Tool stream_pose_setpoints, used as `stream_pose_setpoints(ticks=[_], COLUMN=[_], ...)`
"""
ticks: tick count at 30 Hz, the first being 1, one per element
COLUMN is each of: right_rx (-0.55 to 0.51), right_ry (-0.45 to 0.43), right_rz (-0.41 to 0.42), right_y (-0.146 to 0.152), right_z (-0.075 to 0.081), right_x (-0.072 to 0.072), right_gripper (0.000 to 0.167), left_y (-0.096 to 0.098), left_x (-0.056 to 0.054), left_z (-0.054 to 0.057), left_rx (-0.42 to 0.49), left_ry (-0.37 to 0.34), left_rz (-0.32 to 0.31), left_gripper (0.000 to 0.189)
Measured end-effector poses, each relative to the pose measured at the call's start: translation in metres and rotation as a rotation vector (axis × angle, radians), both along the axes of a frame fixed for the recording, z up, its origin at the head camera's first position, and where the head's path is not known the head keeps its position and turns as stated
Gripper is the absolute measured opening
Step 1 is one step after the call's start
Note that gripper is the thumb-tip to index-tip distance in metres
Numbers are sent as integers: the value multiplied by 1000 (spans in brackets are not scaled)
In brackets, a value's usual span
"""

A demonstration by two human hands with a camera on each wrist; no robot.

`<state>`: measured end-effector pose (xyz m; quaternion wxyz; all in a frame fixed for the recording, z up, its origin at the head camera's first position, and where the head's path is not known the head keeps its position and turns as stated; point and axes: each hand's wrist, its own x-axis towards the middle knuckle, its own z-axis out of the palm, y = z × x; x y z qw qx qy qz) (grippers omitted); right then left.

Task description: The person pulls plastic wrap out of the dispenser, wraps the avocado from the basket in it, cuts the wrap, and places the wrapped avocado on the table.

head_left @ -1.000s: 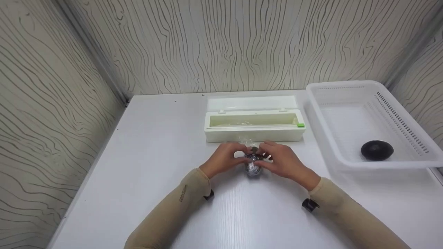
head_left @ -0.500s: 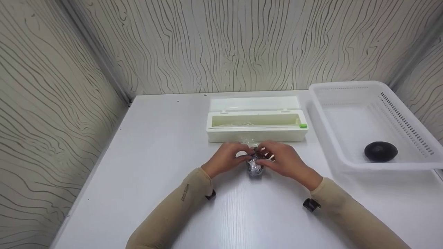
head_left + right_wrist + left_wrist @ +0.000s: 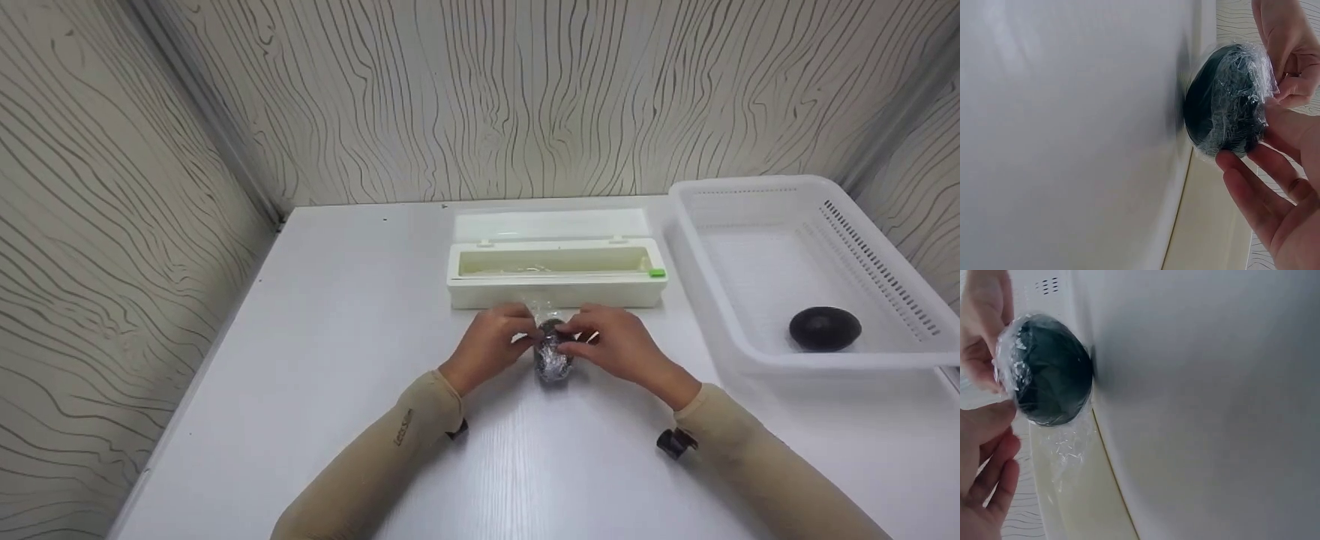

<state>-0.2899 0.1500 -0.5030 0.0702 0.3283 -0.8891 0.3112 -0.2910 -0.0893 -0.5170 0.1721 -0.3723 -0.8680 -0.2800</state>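
A dark avocado (image 3: 553, 360) wrapped in crinkled cling film (image 3: 1016, 363) sits on the white table between both hands. My left hand (image 3: 491, 341) is at its left side, thumb and forefinger pinching the film at the top. From the right, my right hand (image 3: 615, 341) holds the avocado, thumb on top and fingertips (image 3: 1227, 160) against its side. A loose flap of clear film (image 3: 1067, 450) sticks out from the far end, toward the long box. The avocado's underside is hidden.
Just behind the hands stands a long white cling film box (image 3: 555, 294), lid raised, with a green slide cutter (image 3: 657, 273) on its front edge. At the right, a white plastic basket (image 3: 712, 300) holds another dark avocado (image 3: 825, 328). Patterned walls (image 3: 487, 97) enclose the table.
My left fingers have shifted from the avocado's top toward its left side. More of the wrapped avocado shows between the hands. Box and basket stay put.
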Motion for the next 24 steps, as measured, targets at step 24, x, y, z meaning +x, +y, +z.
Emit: stream_pose_setpoints(ticks=[24], right_rx=[-51], right_ry=[-65], right_rz=[-1], right_y=[3], right_z=[0], right_x=[-4], right_gripper=[18], left_y=[10], left_x=[20], left_z=[6], left_rx=[-3], left_ry=[-185], left_rz=[93], left_gripper=[13])
